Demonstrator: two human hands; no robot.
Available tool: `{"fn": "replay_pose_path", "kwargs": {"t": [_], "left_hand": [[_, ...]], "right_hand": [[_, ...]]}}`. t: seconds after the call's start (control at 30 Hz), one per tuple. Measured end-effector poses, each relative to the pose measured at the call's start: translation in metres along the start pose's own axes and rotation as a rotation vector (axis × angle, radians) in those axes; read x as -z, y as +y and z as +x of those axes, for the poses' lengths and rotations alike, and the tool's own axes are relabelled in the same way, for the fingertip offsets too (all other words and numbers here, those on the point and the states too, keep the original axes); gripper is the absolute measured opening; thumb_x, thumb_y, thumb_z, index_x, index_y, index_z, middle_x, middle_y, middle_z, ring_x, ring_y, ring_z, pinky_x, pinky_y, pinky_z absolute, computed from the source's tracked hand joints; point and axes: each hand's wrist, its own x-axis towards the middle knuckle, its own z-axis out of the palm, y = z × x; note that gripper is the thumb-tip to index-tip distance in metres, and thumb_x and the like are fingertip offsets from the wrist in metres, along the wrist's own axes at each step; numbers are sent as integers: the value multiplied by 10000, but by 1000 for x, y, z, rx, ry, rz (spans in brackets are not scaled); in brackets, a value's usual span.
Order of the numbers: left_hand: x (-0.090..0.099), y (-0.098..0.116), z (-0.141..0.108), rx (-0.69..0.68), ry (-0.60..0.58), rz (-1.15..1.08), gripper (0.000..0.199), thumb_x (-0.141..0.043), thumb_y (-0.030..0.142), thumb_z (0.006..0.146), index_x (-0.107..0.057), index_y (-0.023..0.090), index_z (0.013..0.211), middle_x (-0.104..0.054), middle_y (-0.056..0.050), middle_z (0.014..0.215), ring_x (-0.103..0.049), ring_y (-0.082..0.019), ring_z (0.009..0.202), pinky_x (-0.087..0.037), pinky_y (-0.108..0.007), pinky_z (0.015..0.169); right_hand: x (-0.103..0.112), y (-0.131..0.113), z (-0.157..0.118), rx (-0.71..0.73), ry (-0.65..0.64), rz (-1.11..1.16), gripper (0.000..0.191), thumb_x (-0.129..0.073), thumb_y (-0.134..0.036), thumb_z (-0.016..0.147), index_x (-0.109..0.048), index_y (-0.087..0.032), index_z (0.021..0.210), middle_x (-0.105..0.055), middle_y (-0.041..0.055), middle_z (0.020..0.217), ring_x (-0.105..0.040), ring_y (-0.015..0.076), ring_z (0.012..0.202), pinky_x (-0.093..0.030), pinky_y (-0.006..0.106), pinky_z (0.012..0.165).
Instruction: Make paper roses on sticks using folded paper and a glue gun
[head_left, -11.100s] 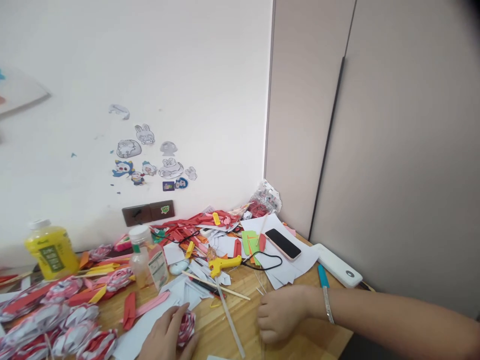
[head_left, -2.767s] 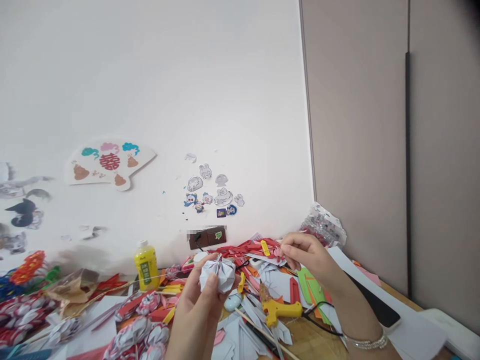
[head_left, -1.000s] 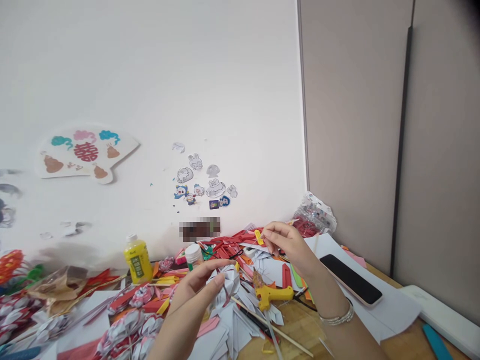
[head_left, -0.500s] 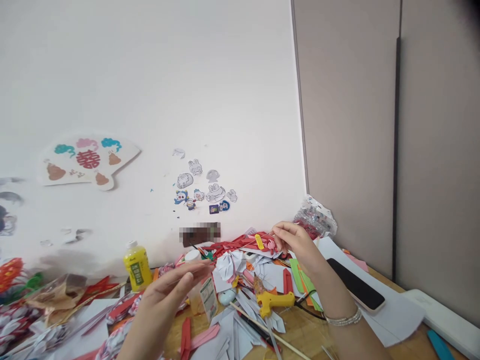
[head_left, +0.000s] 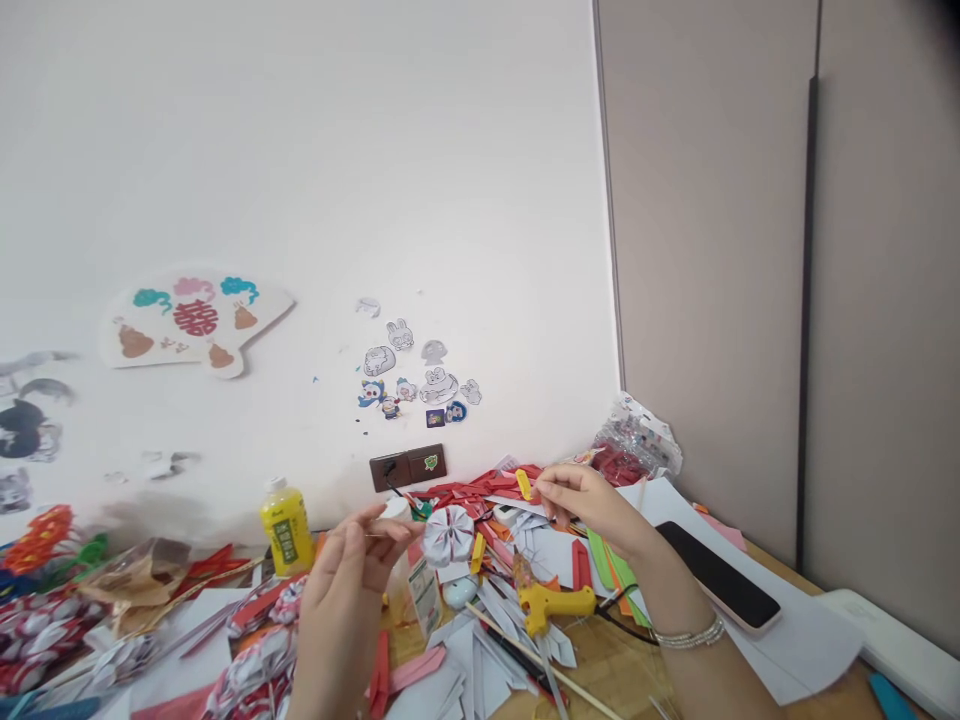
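Your paper rosette ball, white with red folds, is up front between your two hands, just beside the left fingertips; can't tell if it touches them. No support shows under it, so I'd guess it hangs on something fine.

Left grip: fingers bent, thumb near index. Faint line at the fingers, maybe thread. Can't tell if the grip is closed on it. Right grip: fingertips bunched, well apart from the ball. Can't tell if it's closed on anything; too fine to see. Hands that far apart look right for tensioning a thread, if there is one.

Yellow glue gun lies on the scraps near your right forearm, nozzle pointing away from you; presumably for quick reach. Glue stick pokes out its rear, toward you.

Similar paper balls cluster on the left of the bench, probably to save working room. Red strips sit piled along the wall, likely as stock. Phone rests on a white sheet at right, outside the clutter.
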Motion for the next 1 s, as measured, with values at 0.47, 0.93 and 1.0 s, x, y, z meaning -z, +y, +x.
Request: {"fn": "replay_pose_path", "kwargs": {"t": [0.47,0.93,1.0], "left_hand": [[-8,11,-12,68,-353,569,372,-493,516,832,-630,183,924,-684,-13,609,-647,-199,661,-502,-308,725],[-21,-3,-30,64,-651,855,361,-356,445,885,-596,219,736,-624,-16,547,-584,-202,540,-430,-295,597],[-23,-3,-31,65,-656,881,401,-344,446,888,-555,229,624,-622,-21,540,-585,-200,543,-416,-285,586]], "right_hand": [[-20,-6,-2,119,-42,74,335,-618,-482,801,-666,-151,812,-649,32,685,-529,126,567,-426,266,576],[-62,-18,-11,143,-94,44,207,-570,-311,834,-716,-165,831,-590,10,614,-490,121,556,-387,244,529],[-65,-20,-13,163,-94,38,198,-572,-300,831,-724,-173,836,-586,7,615,-495,121,559,-374,233,506]]}}
